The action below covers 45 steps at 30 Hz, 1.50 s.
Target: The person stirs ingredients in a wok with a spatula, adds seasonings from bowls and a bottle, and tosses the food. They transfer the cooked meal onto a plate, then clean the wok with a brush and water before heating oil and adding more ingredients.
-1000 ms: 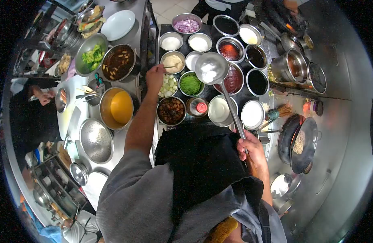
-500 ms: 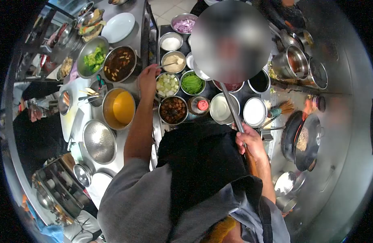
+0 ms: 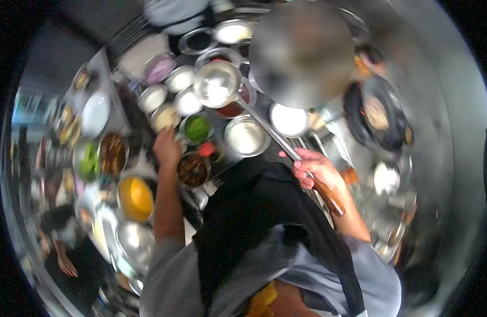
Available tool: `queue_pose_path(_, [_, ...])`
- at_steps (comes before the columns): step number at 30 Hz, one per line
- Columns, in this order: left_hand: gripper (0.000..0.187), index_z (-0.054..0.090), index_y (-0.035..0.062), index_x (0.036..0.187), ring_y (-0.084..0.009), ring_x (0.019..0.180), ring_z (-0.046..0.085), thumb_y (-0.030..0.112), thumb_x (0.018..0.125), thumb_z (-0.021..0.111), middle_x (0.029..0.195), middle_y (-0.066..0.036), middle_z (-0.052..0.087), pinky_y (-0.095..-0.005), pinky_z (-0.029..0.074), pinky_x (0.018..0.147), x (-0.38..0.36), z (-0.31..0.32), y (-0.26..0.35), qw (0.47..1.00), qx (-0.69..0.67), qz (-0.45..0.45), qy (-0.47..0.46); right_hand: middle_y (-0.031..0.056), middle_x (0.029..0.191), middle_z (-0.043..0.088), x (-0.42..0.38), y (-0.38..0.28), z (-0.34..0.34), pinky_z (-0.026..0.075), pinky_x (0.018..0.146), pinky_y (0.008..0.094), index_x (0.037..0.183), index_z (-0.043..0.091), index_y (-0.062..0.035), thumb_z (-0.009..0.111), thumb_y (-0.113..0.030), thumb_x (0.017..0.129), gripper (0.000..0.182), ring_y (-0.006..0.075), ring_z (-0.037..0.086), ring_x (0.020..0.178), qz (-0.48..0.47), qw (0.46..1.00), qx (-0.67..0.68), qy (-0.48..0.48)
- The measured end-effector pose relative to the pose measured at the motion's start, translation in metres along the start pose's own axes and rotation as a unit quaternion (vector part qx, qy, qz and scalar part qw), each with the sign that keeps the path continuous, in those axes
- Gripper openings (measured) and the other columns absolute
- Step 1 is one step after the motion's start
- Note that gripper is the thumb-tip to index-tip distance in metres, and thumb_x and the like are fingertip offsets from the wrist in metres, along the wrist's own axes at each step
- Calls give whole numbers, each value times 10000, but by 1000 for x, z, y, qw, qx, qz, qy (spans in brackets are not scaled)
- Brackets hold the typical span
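Observation:
My right hand [image 3: 318,168] is closed around the long handle of a ladle [image 3: 218,84], low near its wooden grip. The ladle's round bowl hangs above several small metal bowls. My left hand [image 3: 168,147] reaches to the near rim of a bowl of beige paste [image 3: 165,117]. Motion smears its fingers, and no utensil shows in them now. Close by stand a bowl of green strips [image 3: 197,128], a bowl of dark brown pieces [image 3: 193,169] and a red-topped jar [image 3: 206,150]. A bowl of pale liquid [image 3: 247,136] lies below the ladle's handle.
A black wok [image 3: 378,113] with food inside stands at right. At left are a pot of orange liquid [image 3: 135,198], a perforated metal bowl [image 3: 135,240], a white plate [image 3: 96,113] and another person's hand [image 3: 67,263]. A blurred disc hides the upper middle.
The view has turned and blurred. The ladle's bowl now shows over the small bowls. The spoon seen in my left hand at the beige paste is no longer discernible.

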State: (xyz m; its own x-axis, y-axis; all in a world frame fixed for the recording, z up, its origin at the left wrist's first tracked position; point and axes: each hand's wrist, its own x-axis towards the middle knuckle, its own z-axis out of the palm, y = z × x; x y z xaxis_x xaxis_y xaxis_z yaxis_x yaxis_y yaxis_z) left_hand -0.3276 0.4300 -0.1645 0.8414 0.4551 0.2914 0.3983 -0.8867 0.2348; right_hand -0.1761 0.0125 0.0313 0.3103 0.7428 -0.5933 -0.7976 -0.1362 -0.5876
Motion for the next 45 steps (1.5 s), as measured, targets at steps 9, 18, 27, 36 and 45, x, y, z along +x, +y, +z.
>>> queue_pose_path(9, [1003, 219, -6, 1499, -329, 1272, 482, 110, 717, 836, 1417, -214, 442, -395, 365, 1084, -85, -10, 117, 897, -369, -226, -86, 15, 686, 553, -134, 10, -116, 385, 412, 207, 1358, 420, -16, 488, -74, 935, 433, 78, 493, 457, -318, 789, -169, 498])
queue_pose_path(18, [823, 408, -27, 1386, -264, 1137, 581, 176, 732, 864, 1289, -177, 579, -373, 419, 1023, -58, 18, 171, 893, -358, -242, 125, 318, 1072, 646, -150, 16, -388, 482, 915, 494, 1352, 464, -49, 541, -144, 865, 501, 463, 622, 1044, -83, 620, -392, 674])
queue_pose_path(27, [849, 393, -14, 1387, -272, 1176, 541, 126, 685, 852, 1315, -173, 520, -372, 403, 1049, -12, -110, 292, 959, -270, -62, 64, 151, 757, 642, -207, 26, -376, 516, 528, 398, 1345, 459, -36, 556, -97, 880, 478, 266, 642, 567, -191, 761, -245, 570])
queue_pose_path(36, [739, 460, 19, 1281, -382, 1034, 646, 336, 701, 792, 1097, -247, 662, -411, 509, 879, 143, -61, 547, 914, -118, 212, -325, 2, 636, 491, -204, 44, -333, 372, 364, 272, 1367, 447, -49, 534, -60, 920, 455, 97, 440, 415, -246, 822, -35, 512])
queue_pose_path(45, [698, 555, 30, 1174, -385, 975, 673, 430, 656, 798, 1035, -205, 699, -457, 521, 877, 209, 71, 732, 815, 53, 496, -296, -15, 630, 497, -192, 21, -308, 354, 371, 236, 1405, 414, -23, 563, -46, 905, 522, 68, 433, 420, -228, 825, -36, 516])
